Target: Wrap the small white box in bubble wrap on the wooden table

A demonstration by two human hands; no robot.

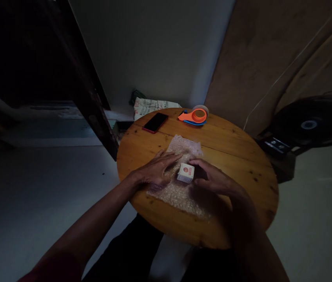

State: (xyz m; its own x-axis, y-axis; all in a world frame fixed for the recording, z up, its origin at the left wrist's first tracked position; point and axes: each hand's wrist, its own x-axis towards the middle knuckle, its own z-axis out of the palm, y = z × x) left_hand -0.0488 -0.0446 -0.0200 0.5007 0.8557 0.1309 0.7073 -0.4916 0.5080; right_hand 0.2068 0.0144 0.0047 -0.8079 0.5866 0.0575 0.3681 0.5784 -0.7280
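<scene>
A small white box (185, 173) with red print sits on a sheet of bubble wrap (180, 197) spread over the wooden table. My left hand (160, 168) lies on the left part of the wrap, fingers stretched out and apart, to the left of the box. On the other side, my right hand (213, 177) is curved beside the box with thumb and fingers apart. Its fingertips are close to the box's right side; whether they touch it I cannot tell. Neither hand grips the box.
The round wooden table (242, 168) carries a phone (155, 122) at its far left and an orange and blue tape dispenser (195, 116) at the back. A printed sack (154, 105) lies behind the table. To the right stands a dark fan (309, 124).
</scene>
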